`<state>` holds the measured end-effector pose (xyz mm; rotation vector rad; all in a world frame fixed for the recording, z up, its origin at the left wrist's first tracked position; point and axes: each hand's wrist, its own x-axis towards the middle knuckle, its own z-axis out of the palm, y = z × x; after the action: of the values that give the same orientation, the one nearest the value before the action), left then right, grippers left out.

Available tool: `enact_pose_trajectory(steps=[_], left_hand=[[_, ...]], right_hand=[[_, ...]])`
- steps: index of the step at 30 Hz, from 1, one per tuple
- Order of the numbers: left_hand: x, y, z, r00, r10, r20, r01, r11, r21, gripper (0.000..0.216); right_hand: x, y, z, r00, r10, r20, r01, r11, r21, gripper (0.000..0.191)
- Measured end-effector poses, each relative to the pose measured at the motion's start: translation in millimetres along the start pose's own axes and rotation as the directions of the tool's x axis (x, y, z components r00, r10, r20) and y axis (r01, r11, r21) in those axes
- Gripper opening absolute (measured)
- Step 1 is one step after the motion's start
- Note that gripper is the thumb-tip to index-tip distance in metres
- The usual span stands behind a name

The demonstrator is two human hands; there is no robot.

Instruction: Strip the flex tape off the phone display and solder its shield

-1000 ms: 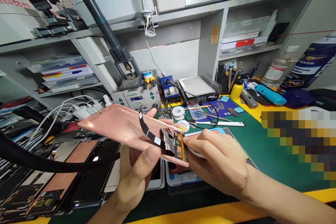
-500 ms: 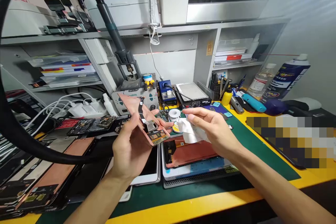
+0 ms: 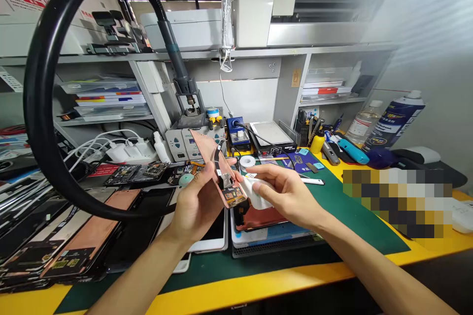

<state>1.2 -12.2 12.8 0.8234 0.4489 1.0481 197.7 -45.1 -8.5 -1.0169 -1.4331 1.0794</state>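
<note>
My left hand point(image 3: 195, 206) is closed around a phone screen panel point(image 3: 207, 150), tilted up with its copper-coloured back facing me. A black flex cable and small circuit parts show on that back. In my right hand point(image 3: 284, 192) a white wipe point(image 3: 258, 194) is pinched, and it reaches the panel's lower right edge; whether it presses on it I cannot tell. Below both hands lies another copper-backed screen point(image 3: 258, 219), on top of a stack with a white-and-blue slab point(image 3: 266, 237). A white tablet point(image 3: 210, 243) lies left of the stack, partly hidden by my left hand.
Several phone screens point(image 3: 99, 224) lie in rows at the left. A black hose point(image 3: 39, 83) loops above them. A heating plate point(image 3: 271, 133), solder spool point(image 3: 247, 161) and soldering station point(image 3: 238, 133) stand at the back. A spray can point(image 3: 395, 120) and bottle point(image 3: 364, 120) stand at right.
The wipe has come left to the panel's edge with my right hand. My view has shifted, and more of the black hose loop shows.
</note>
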Motion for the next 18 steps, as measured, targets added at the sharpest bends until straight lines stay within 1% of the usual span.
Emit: enact_pose_trajectory(steps=[3, 8, 14, 18], left_hand=[[-0.2, 0.4, 0.1, 1.0, -0.005, -0.007, 0.004, 1.0, -0.012, 0.05], [-0.3, 3.7, -2.8, 0.998, -0.031, -0.057, 0.028, 0.998, -0.065, 0.043], [0.7, 6.8, -2.8, 0.991, -0.051, -0.125, 0.044, 0.997, -0.058, 0.041], [0.8, 6.1, -0.6, 0.987, -0.086, -0.138, 0.078, 0.995, -0.065, 0.037]], right_hand=[[0.0, -0.4, 0.5, 0.999, 0.031, 0.025, -0.031, 1.0, -0.004, 0.037], [2.8, 0.0, -3.1, 0.993, 0.119, 0.019, -0.12, 0.992, 0.039, 0.045], [3.2, -1.6, -5.6, 0.977, 0.213, 0.033, -0.215, 0.971, 0.105, 0.037], [3.5, -8.9, -6.3, 0.976, 0.21, 0.051, -0.215, 0.968, 0.13, 0.027]])
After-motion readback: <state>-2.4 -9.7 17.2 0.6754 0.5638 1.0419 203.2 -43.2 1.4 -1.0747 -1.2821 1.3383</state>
